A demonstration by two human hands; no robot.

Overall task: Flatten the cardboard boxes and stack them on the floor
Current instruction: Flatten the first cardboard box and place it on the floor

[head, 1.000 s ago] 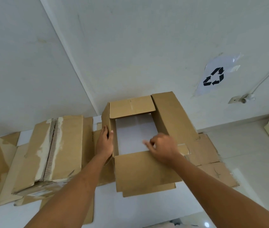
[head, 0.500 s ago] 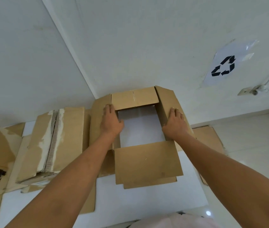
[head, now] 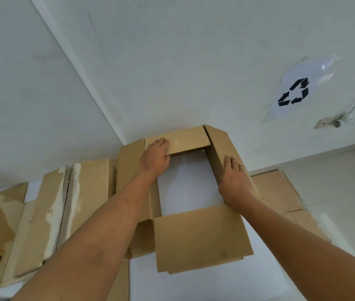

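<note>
The box (head: 200, 235) lies under both hands, open at top and bottom, so the white surface (head: 185, 181) shows through its middle between them. Its four flaps are spread outward, and the near one reaches back toward the person's forearms.

The left hand (head: 156, 156) rests on the far left corner with its fingers straight across the far flap. Its thumb lies along that flap's inner edge. The right hand (head: 234, 181) lies flat on the right flap, fingers straight and together, pressing it outward.

A torn box (head: 81, 192) lies left of the left hand. Flat cardboard (head: 276, 190) lies just right of the right hand. A recycling sign (head: 296, 92) hangs on the wall beyond the right hand.
</note>
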